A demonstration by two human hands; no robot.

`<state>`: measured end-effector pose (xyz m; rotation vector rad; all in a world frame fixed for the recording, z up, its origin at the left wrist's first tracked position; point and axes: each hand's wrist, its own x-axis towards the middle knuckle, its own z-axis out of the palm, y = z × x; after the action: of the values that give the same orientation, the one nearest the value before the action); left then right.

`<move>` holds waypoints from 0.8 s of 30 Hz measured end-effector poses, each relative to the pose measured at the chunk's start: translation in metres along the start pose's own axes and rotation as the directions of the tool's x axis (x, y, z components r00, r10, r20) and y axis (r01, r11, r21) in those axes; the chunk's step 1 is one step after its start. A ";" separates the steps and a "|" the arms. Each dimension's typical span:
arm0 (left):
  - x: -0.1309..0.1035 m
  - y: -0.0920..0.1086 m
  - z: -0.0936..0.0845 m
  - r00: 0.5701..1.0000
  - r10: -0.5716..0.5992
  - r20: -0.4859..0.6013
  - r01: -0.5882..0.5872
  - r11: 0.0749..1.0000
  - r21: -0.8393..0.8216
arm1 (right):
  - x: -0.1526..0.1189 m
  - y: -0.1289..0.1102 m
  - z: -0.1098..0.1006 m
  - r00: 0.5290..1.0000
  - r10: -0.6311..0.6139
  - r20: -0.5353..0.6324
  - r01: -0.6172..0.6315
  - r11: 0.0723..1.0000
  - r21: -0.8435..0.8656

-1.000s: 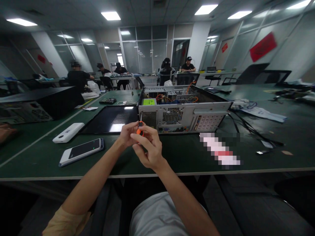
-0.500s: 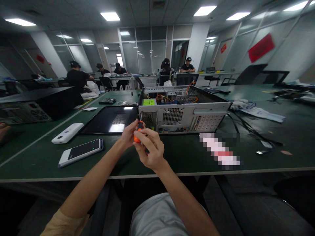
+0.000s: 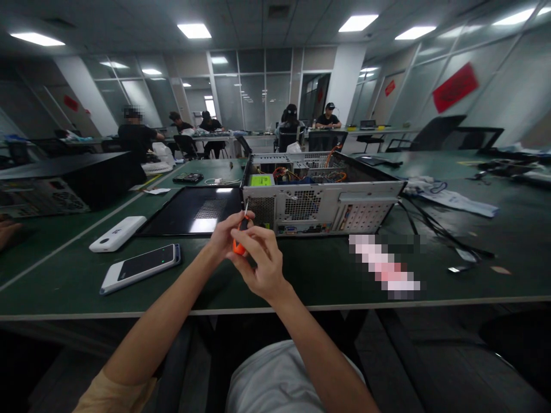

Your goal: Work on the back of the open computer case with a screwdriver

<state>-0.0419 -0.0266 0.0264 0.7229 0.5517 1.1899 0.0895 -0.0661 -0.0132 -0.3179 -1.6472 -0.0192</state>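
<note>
- Second computer case [image 3: 103, 178]: positioned at far left, on its side.
- Black panel [image 3: 181, 215]: lying flat just beside the nearer case; judged to be its cover, so removal appears complete.
- Left hand [image 3: 224, 235]: fingers closed around the upper end of the screwdriver handle, near the shaft.
- Screwdriver [image 3: 239, 245]: held before the nearer case, shaft directed at the left end of the rear plate. Tip contact, and whether a screw is being loosened or tightened, cannot be determined.
- Right hand [image 3: 262, 261]: beside the left, fingers clamped on the orange handle.
- Power supply [image 3: 260, 180]: remains seated inside; wiring also in place.
- Nearer computer case [image 3: 279, 201]: uncovered on top; fastening at the rear appears unfinished. Remaining screw count not discernible.
</note>
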 end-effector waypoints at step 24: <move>0.005 -0.002 -0.008 0.999 -0.043 0.013 0.044 0.998 -0.045 | -0.003 -0.005 -0.005 0.989 0.028 0.147 -0.023 0.999 -0.034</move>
<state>-0.0450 -0.0206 0.0199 0.6760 0.5269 1.1533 0.0930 -0.0725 -0.0145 -0.3723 -1.7901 -0.0028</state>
